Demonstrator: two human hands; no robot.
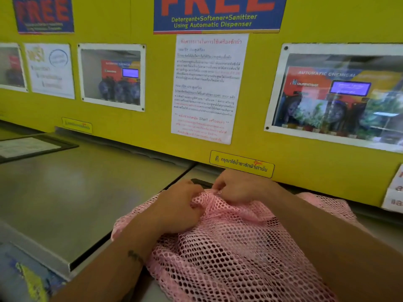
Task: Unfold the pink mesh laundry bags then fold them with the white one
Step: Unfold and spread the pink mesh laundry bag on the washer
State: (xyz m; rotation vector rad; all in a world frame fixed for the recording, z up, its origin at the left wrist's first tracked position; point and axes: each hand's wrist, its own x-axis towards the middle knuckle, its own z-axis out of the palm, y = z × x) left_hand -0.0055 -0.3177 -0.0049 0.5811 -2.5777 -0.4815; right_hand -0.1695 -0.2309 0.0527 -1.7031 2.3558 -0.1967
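A pink mesh laundry bag point(235, 253) lies bunched on the grey machine top, spreading from the lower middle toward the right under my forearms. My left hand point(181, 205) grips a raised fold at the bag's far edge, fingers curled into the mesh. My right hand point(237, 188) pinches the same far edge just beside it, close to the yellow wall. Both hands almost touch each other. I cannot make out a white bag in this view.
A grey metal machine top point(76, 192) runs to the left, with a dark framed notice point(26, 147) lying on it. A yellow wall point(152, 131) with posters and stickers rises right behind the bag. A white sign point(394, 192) stands at the right edge.
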